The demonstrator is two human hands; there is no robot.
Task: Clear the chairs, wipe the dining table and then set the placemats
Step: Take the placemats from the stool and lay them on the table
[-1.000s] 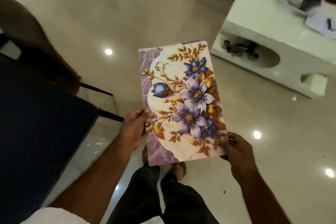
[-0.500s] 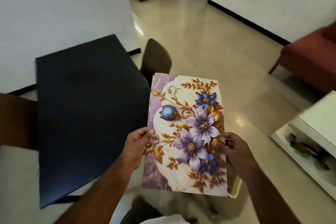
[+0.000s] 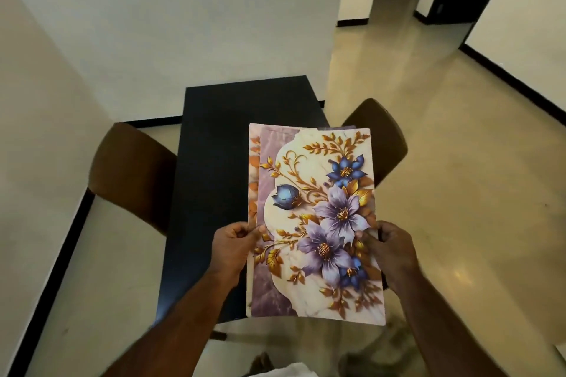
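The dark worktop [image 3: 214, 147] stands on the glossy beige floor [image 3: 459, 177], with the left chair [image 3: 131, 168] and right chair [image 3: 387, 138] close at its sides.

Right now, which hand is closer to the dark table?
Left. The left hand is over the table, pinching the placemats; the right hand holds their other edge beyond the table's right side, over the floor.

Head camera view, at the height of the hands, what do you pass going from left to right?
Brown chair → dark dining table → left hand → stack of floral placemats → right hand.
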